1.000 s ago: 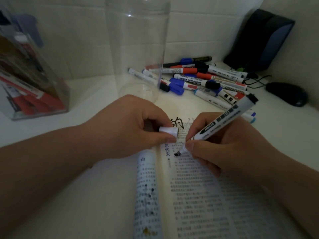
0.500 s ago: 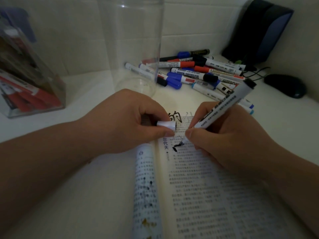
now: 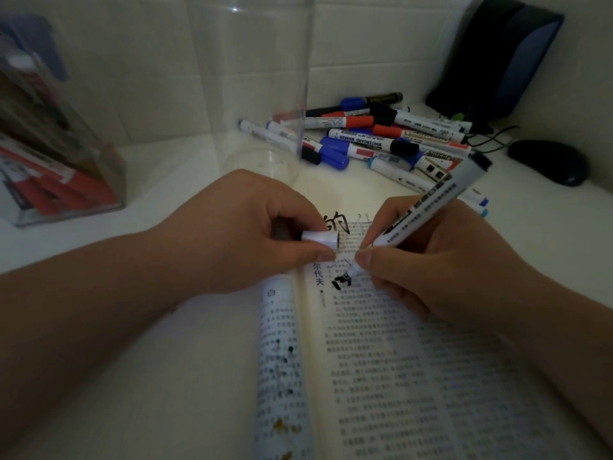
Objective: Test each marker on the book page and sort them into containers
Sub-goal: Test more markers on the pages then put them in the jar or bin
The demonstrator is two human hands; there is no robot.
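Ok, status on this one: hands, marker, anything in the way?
Right hand grips white black-ended marker, tip on printed book page, black ink showing. Left hand pinches white cylindrical cap. Nothing obstructing the page.

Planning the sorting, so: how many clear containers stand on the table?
2. A tall clear jar stands just beyond the left hand, next to the marker pile; a clear box sits at the far left, with markers inside. More could be out of frame.

You see "WHITEBOARD MARKER" on a piled marker (image 3: 361, 140); your page (image 3: 398, 360) reads "尔代夫" beneath "的".
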